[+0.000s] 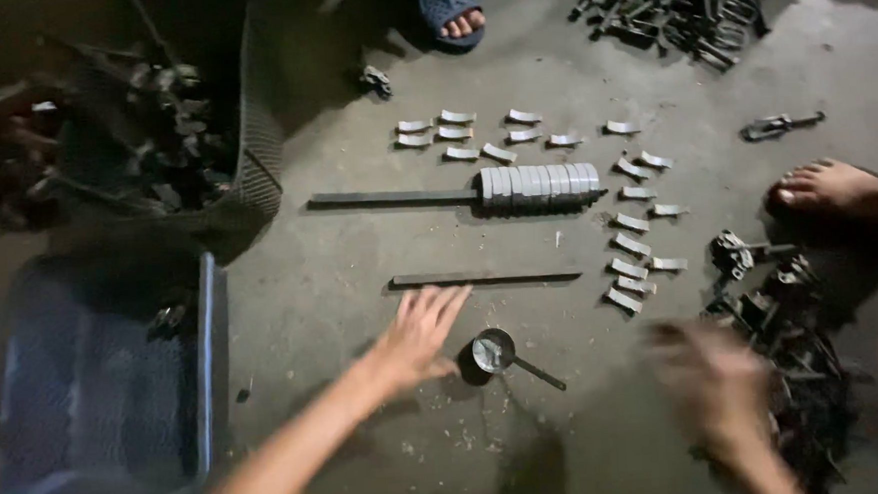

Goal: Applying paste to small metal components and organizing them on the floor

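My left hand [418, 330] reaches forward over the concrete floor, fingers spread, fingertips just below a bare dark metal bar [486, 277]. It holds nothing. Close to its right sits a small round tin with a thin handle [495, 351]. My right hand [712, 383] is blurred at the lower right, beside a heap of dark metal parts [790, 359]; whether it holds anything cannot be made out. Further off, a second bar [391, 196] carries a row of grey curved plates [541, 183].
Loose grey curved plates [634, 245] lie scattered around the bars. A blue plastic crate [106, 395] stands at the left, a woven basket of dark parts [254, 156] behind it. Another parts pile [677, 9] is top right. A bare foot [826, 187] and a sandalled foot [452, 16] are nearby.
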